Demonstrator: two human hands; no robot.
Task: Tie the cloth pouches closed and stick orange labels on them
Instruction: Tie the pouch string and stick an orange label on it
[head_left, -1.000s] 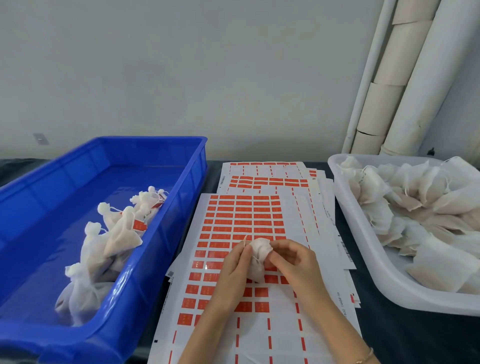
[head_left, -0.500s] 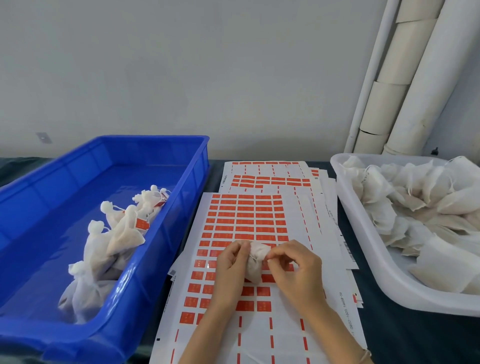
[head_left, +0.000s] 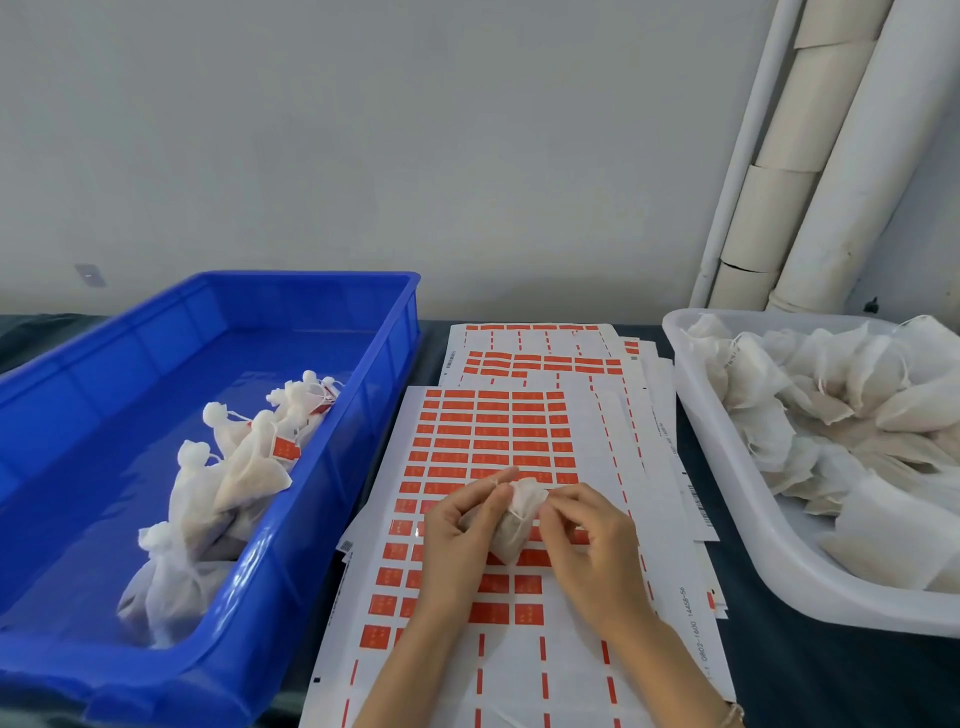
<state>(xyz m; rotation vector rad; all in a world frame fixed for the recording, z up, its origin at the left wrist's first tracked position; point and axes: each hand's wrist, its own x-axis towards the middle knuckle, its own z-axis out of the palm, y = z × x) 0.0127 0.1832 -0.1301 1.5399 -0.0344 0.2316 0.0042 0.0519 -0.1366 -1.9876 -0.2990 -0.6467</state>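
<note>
Cloth pouch (head_left: 511, 527) held just above the label sheet (head_left: 493, 431), mid-desk, toward the near edge. Against half a second back: hands drawn a shade apart, neck more bunched, thin drawstring (head_left: 513, 513) now showing across it. Reads as the knot being pulled snug, with no orange label on this one yet. Small, white, gauzy, plump below, puckered on top. Left hand (head_left: 462, 535) wrapped round the body, index finger stretched up past the neck. Right hand (head_left: 592, 545) curled in, pinching the neck by the string. Sheet underneath partly stripped. Tied, labelled pouches (head_left: 228, 478) in the blue crate (head_left: 395, 332) at the left edge, untied heap (head_left: 831, 395) in the white tub (head_left: 727, 467) at the right edge.
</note>
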